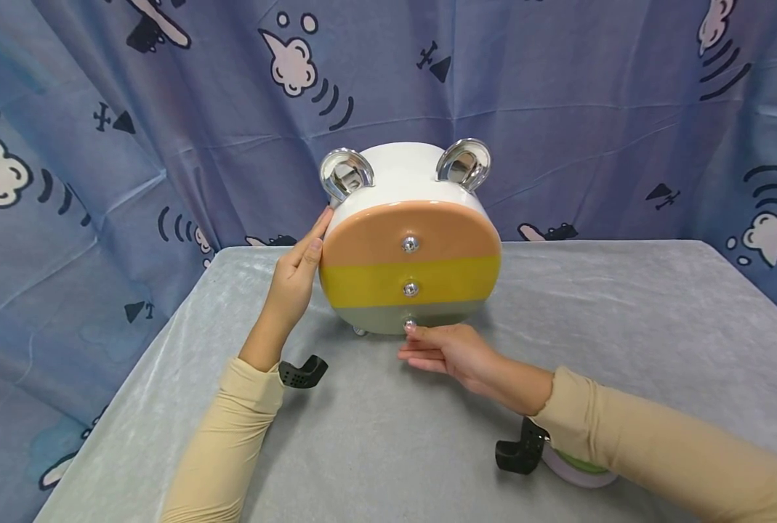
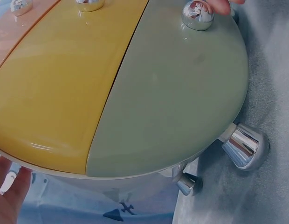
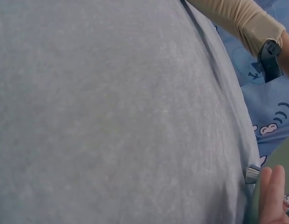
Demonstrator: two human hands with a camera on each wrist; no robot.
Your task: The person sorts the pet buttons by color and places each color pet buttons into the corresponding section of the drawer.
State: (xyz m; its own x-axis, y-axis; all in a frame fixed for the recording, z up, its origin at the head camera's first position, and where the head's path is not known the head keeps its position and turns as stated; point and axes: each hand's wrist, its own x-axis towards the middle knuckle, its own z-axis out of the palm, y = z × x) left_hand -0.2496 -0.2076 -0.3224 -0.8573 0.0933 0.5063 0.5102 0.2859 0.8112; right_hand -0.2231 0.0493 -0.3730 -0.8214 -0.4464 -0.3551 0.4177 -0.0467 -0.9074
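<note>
A small drawer cabinet (image 1: 411, 171) with a white body and silver ears stands on the table. Its rounded front has an orange, a yellow and a grey-green drawer (image 2: 158, 93), each with a shiny round knob; all three fronts look flush. My left hand (image 1: 295, 280) rests along the cabinet's left side, fingers extended. At the lowest knob (image 2: 197, 15), my right hand (image 1: 453, 354) pinches with thumb and fingertip, the other fingers stretched out below it. In the right wrist view, straight fingers (image 3: 272, 193) show beside that knob.
A round lilac-and-green object (image 1: 578, 468) lies partly hidden under my right sleeve. Short silver feet (image 2: 244, 147) hold the cabinet up off the grey tablecloth (image 1: 362, 450). A blue patterned curtain (image 1: 231, 109) hangs behind and beside the table. Each wrist wears a black mount (image 1: 521, 448).
</note>
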